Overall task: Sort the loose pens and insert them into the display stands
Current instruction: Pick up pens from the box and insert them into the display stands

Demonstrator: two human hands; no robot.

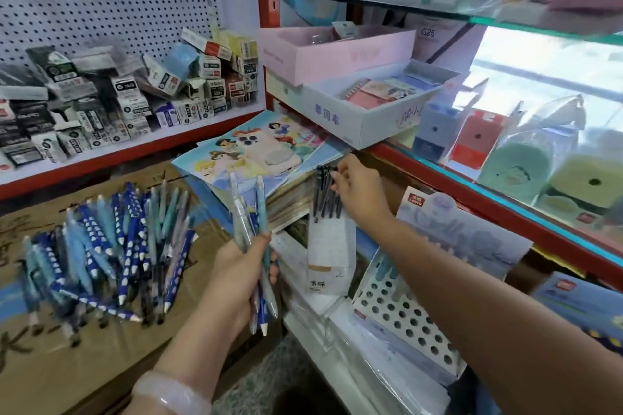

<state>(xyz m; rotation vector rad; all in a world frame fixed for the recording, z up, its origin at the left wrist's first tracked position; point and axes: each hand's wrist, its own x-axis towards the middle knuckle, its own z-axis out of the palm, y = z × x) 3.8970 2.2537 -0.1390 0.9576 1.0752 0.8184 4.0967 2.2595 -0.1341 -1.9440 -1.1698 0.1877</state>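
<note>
Judging from the head view, the sorting is at an early stage. A large heap of loose pens [101, 253], mostly blue-and-white patterned with some teal and pale ones, lies on the cardboard box [60, 357] well to the left of the left hand [242, 276], and none of that heap is sorted yet. The left hand's grip is clamped round a small bundle of pens [253, 246], pale blue barrels standing up above the fist and white tips hanging below it; these look like a batch already picked out and waiting for a stand.

The right hand [357, 192] reaches forward with its fingertips [337, 178] pinched at the tops of a few dark pens [325, 195] that stand in a narrow white pen box [332, 256] just under the hand. Whether it is pushing one in or straightening them cannot be told.

Below the right forearm, nearer the person, sits a white display stand [404, 317] with rows of round holes. Almost all the holes in sight are empty; something bluish may stand at its far edge, but it is too blurred to say. A printed header card [465, 232] rises behind it.

So a handful of dark pens are placed, one batch is in the left hand, and the bulk of the heap and nearly the whole stand remain to be done.
</note>
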